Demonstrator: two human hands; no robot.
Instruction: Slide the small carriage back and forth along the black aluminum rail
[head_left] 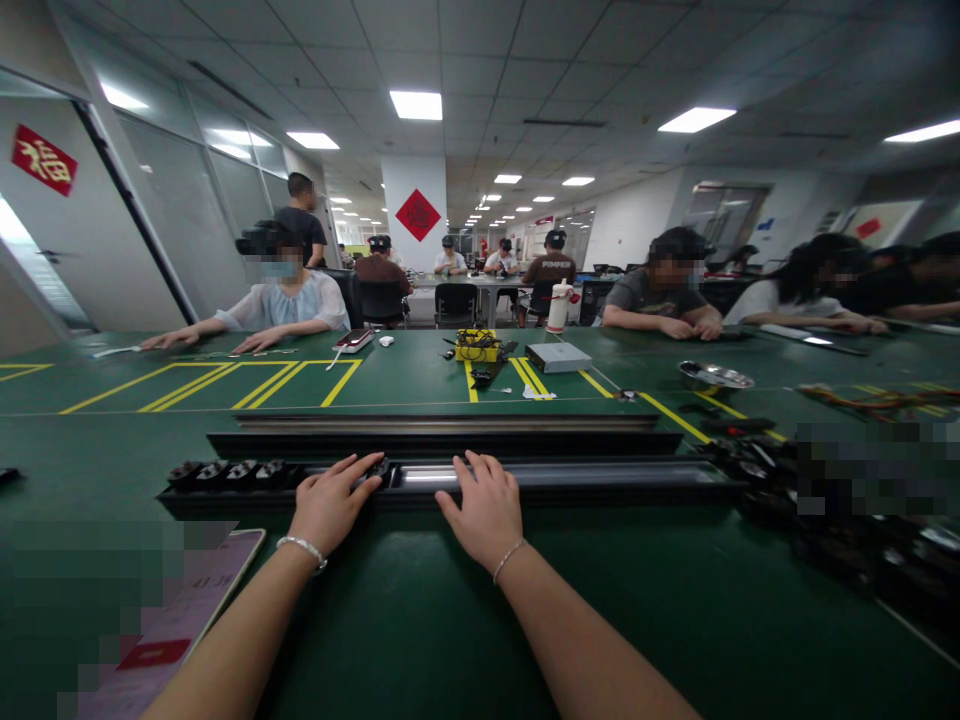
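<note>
Black rail [600,493] carried parts toward its left end

Lengthwise across the green table [420,620] lay the rail, right in front of the person. Toward its left end sat four black pieces [241,472] in a row. Past them the channel was partly hidden by the left hand [328,505], whose thumb and fingers reached to a small black piece [385,470]. Those fingers were bent and a little apart; whether they pinched that piece or only rested by it could not be told. The right hand [484,505] lay over the channel with its fingers spread and thumb out to the side, and had hold of nothing that showed.

Judged from how things lay, the work was partway along. The left stretch bore its pieces, while right of the small black piece a silvery inner strip [424,477] showed, running on past the right hand with no such row in it; that stretch looked not yet done. At the far right, a pile of black parts [855,550] met or overlapped the rail's end; blur hid which.

Two more long bars [435,442] lay parallel, just beyond the rail. Farther back stood a yellow box [480,350] with black cables.
</note>
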